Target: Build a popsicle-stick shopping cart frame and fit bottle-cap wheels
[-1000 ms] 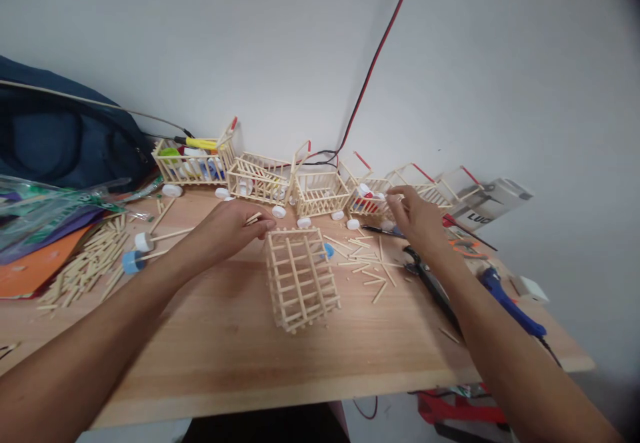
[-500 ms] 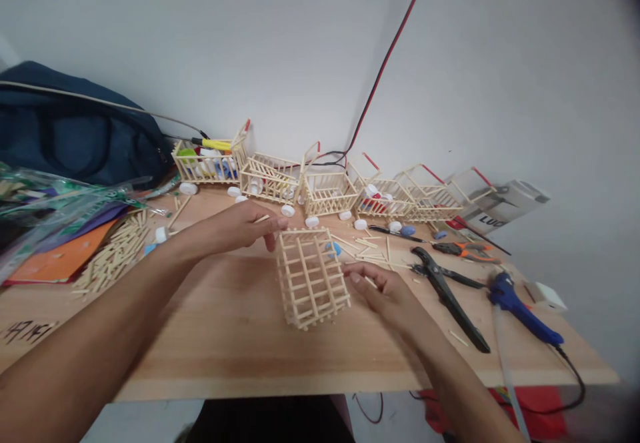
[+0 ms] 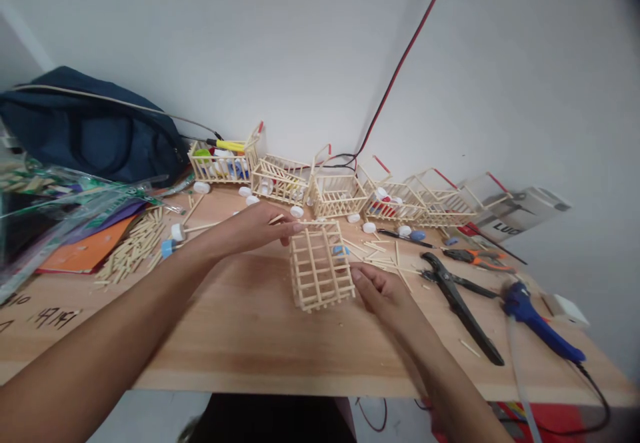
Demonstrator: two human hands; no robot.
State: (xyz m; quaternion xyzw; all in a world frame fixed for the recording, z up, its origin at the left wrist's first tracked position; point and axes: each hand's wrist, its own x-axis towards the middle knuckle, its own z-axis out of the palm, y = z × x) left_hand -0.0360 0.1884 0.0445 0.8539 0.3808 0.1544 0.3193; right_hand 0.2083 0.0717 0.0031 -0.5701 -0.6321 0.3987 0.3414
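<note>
By the left hand (image 3: 265, 223), at the far left corner of the lattice basket (image 3: 323, 266), a short stick (image 3: 276, 219) is pinched between drawn-in fingers, and the corner seems to be touched as well; the fingers of the right hand (image 3: 380, 287) are curled against the basket's right side, though whether anything is gripped there cannot be told. The basket is set with its crossed grid facing up, above or on the bench (image 3: 240, 349), in front of the seated person. Its grid and walls appear joined — yet no wheels or handle can be made out on it, while both are carried by carts (image 3: 340, 211) lined up behind it. A blue cap (image 3: 341, 251) is glimpsed at its right side, its attachment unclear. Capped sticks (image 3: 178, 232) and a stick pile (image 3: 133, 246) are laid left of the basket, apparently unused; the cutter (image 3: 463, 309) and glue gun (image 3: 543, 329) are left lying to its right
</note>
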